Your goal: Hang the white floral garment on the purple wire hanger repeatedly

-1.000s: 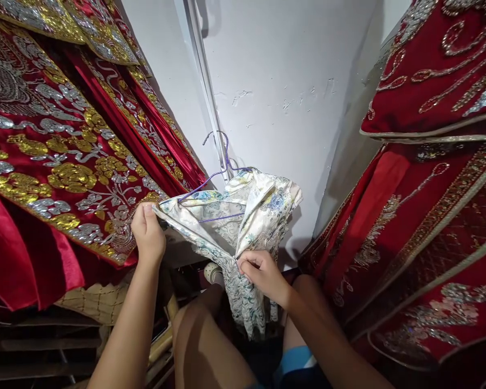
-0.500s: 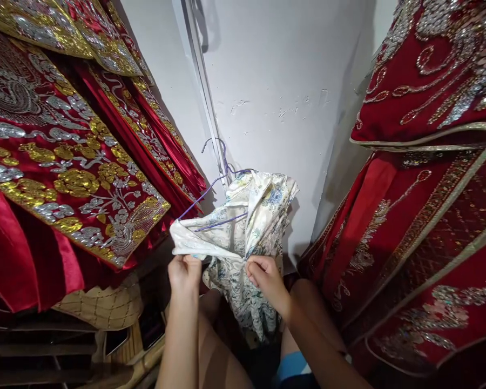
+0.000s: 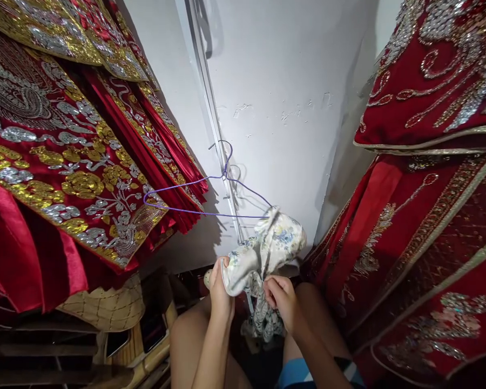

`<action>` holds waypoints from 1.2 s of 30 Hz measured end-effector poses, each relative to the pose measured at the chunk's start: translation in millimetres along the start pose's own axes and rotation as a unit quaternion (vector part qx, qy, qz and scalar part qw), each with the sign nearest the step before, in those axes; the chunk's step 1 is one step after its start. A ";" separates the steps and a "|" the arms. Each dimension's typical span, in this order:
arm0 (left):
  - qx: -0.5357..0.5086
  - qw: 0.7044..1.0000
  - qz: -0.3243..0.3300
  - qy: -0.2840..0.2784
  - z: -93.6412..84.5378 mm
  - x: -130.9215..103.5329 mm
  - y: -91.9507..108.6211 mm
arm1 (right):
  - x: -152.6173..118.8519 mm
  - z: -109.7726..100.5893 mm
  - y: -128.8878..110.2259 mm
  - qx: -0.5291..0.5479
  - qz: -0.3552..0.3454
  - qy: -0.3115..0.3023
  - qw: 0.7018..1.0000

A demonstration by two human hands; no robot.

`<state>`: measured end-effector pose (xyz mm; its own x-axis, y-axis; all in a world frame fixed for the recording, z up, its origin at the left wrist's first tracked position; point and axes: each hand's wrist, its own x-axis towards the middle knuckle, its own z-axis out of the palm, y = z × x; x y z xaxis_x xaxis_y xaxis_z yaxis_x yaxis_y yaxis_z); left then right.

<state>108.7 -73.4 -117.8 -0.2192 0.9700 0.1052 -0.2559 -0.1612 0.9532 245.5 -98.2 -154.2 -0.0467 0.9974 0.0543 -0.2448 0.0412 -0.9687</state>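
A white floral shirt point(image 3: 284, 237) with blue and yellow flowers hangs by one shoulder from the right end of a purple wire hanger point(image 3: 186, 214). The hanger's left arm is bare, and its hook rests at a metal strip on the wall. My left hand point(image 3: 222, 289) is closed on the shirt's left part, fingers partly hidden behind the cloth. My right hand point(image 3: 278, 294) pinches the shirt near its middle, below the hanging shoulder. The lower part of the shirt bunches down between my knees.
Red garments with gold and silver sequins point(image 3: 81, 183) hang at the left. More beaded red garments point(image 3: 425, 216) hang at the right. Behind the hanger is a pale wall point(image 3: 275, 108) with a metal strip point(image 3: 210, 102). A quilted beige item point(image 3: 109, 302) and a bamboo frame point(image 3: 146, 359) are low on the left.
The shirt's left shoulder has come off the hanger's left arm, which now swings up bare. Both hands have moved right and lower with the cloth.
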 end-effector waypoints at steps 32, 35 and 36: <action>0.514 0.819 0.038 -0.251 -76.7 -6.1 66.4 | 122.8 -1.6 -130.2 -0.174 -0.239 -0.032 0.955; 0.555 0.795 0.052 -0.239 -83.2 1.6 83.4 | 158.7 13.5 -116.5 -0.229 -0.202 -0.058 0.951; 0.569 0.787 0.051 -0.235 -85.2 2.7 87.2 | 166.9 16.2 -111.0 -0.253 -0.177 -0.062 0.949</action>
<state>5.6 -100.4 -58.5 0.2560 0.9660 0.0365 0.8070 -0.2343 0.5421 249.1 62.8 -33.7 -0.1706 0.9025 0.3955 0.2293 0.4267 -0.8749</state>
